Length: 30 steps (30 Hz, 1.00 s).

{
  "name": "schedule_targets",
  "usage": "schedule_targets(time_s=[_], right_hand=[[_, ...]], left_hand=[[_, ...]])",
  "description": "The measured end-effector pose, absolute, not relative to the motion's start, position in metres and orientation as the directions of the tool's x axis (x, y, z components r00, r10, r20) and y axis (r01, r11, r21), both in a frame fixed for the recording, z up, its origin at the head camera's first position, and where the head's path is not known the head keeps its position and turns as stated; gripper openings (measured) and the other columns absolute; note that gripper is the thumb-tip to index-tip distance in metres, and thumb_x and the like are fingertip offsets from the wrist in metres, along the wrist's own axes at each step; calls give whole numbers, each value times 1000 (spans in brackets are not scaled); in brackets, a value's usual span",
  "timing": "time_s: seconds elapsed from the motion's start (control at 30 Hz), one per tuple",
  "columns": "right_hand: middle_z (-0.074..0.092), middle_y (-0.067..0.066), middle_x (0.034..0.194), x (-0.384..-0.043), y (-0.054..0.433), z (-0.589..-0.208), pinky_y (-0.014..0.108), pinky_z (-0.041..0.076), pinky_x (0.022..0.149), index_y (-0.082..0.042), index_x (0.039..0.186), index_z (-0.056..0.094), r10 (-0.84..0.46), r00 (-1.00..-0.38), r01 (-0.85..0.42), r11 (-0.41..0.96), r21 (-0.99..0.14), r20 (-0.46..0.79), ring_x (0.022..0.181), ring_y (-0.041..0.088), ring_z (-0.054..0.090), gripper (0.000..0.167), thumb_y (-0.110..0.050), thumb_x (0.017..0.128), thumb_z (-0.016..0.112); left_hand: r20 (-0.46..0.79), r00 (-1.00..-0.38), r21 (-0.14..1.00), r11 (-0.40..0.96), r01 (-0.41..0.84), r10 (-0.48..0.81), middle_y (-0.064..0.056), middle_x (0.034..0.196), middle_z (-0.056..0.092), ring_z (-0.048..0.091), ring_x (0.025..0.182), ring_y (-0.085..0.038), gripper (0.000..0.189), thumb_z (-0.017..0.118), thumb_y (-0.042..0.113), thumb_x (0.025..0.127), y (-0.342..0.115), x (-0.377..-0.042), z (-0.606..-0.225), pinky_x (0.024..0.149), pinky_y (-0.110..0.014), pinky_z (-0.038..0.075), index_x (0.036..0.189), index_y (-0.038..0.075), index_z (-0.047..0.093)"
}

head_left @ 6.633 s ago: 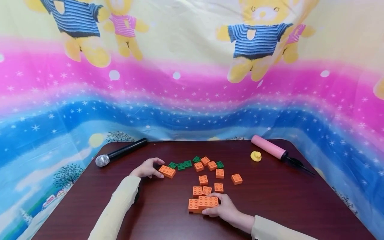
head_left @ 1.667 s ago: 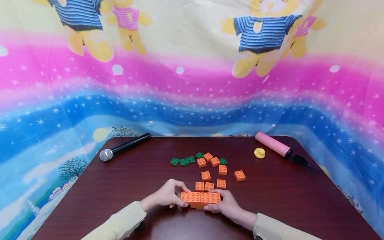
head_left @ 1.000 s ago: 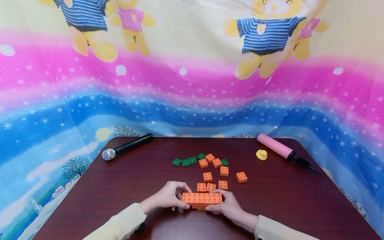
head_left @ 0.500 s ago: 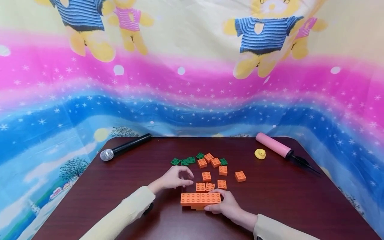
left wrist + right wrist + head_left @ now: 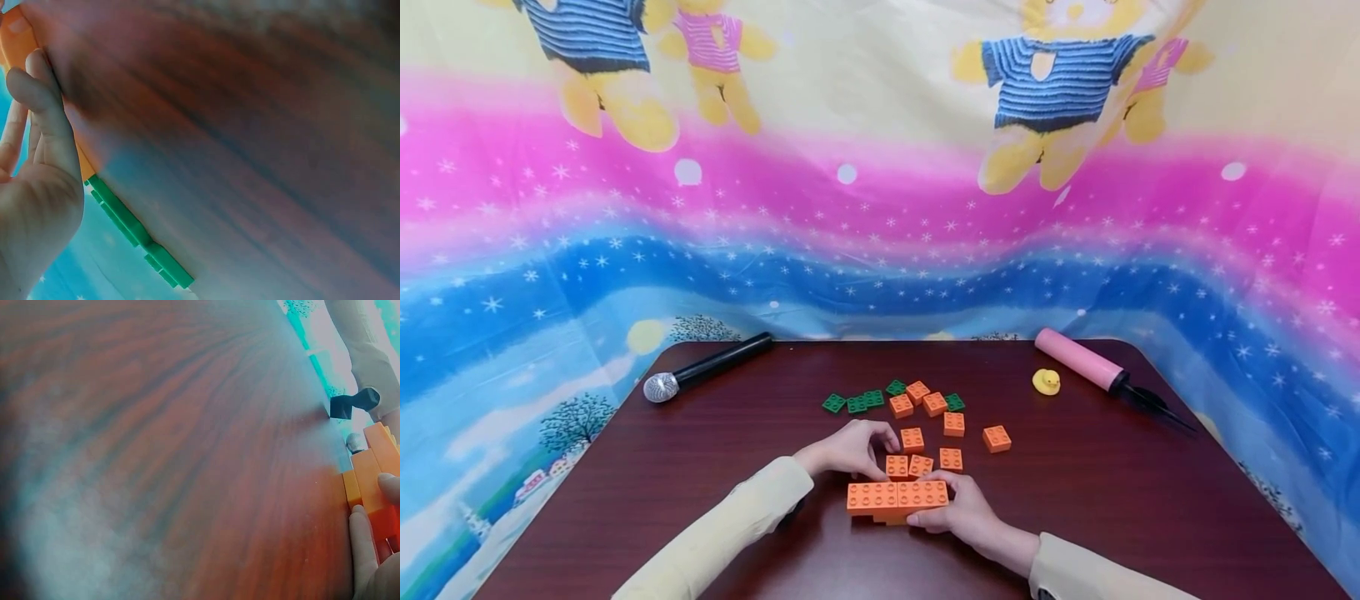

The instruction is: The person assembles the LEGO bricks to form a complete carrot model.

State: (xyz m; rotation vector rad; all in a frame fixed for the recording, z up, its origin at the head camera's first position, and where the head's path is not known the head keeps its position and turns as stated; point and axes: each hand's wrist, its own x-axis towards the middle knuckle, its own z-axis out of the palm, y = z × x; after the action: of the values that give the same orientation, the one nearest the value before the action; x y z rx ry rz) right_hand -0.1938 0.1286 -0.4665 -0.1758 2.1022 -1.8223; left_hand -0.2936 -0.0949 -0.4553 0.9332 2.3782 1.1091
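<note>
In the head view, my right hand (image 5: 964, 510) grips the right end of a stacked orange brick build (image 5: 872, 497), thumb at the near side and fingers behind. Two long bricks lie end to end along its top, over a narrower lower part. The right wrist view shows that build (image 5: 369, 469) in stepped layers beside the thumb. My left hand (image 5: 850, 450) is just behind the build, thumb and fingers spread apart around the left side of a small square orange brick (image 5: 897, 466). In the left wrist view, an orange brick (image 5: 17, 39) is beyond the left hand's fingertips.
Several small orange bricks (image 5: 953, 424) and green bricks (image 5: 865, 402) lie scattered behind the hands. A microphone (image 5: 707, 367) is at the back left. A yellow toy duck (image 5: 1047, 382) and a pink hand pump (image 5: 1078, 360) lie at the back right of the brown table (image 5: 700, 450).
A long orange brick from the left was placed onto the build's top left. My left hand then let go and moved back and right to the small bricks. The right hand keeps its grip.
</note>
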Motion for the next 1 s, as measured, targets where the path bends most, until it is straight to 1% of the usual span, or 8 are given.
schedule_targets(time_s=[0.17, 0.47, 0.63, 0.83, 1.0], right_hand=[[67, 4, 96, -194, 129, -466, 32, 57, 68, 3, 117, 59, -317, -930, 137, 170, -976, -186, 83, 14, 65, 52, -7, 72, 83], [67, 5, 97, -194, 129, -467, 32, 57, 69, 2, 116, 59, -330, -924, 143, 165, -976, -192, 85, 14, 66, 51, -8, 72, 83], [67, 4, 96, -194, 129, -467, 31, 57, 66, 1, 116, 60, -317, -930, 133, 187, -973, -188, 83, 13, 65, 51, -8, 71, 83], [67, 3, 96, -193, 129, -467, 32, 57, 67, 1, 118, 60, -311, -931, 131, 200, -971, -190, 82, 13, 65, 53, -8, 71, 83], [65, 3, 99, -195, 129, -471, 34, 57, 67, 2, 119, 59, -309, -931, 134, 202, -970, -193, 83, 13, 66, 53, -6, 72, 82]], left_hand=[[-24, -725, 755, 488, 438, 688, 0, 92, 63, 56, 52, -7, 35, 82, 8, 72, -91, -292, -455, 44, -26, 48, 102, 9, 63], [-21, -749, 749, 507, 427, 662, 0, 87, 65, 56, 50, -8, 30, 82, 8, 72, -91, -289, -454, 44, -26, 49, 97, 10, 65], [-7, -764, 781, 480, 399, 646, -1, 88, 65, 61, 54, -8, 28, 81, 7, 74, -97, -288, -455, 47, -27, 52, 97, 9, 65], [5, -783, 837, 426, 344, 622, -4, 90, 63, 67, 64, -13, 29, 79, 4, 74, -109, -285, -452, 55, -30, 55, 98, 6, 64], [19, -794, 829, 434, 353, 608, -5, 92, 63, 66, 65, -13, 31, 80, 10, 75, -121, -282, -445, 59, -29, 55, 100, 6, 64]])
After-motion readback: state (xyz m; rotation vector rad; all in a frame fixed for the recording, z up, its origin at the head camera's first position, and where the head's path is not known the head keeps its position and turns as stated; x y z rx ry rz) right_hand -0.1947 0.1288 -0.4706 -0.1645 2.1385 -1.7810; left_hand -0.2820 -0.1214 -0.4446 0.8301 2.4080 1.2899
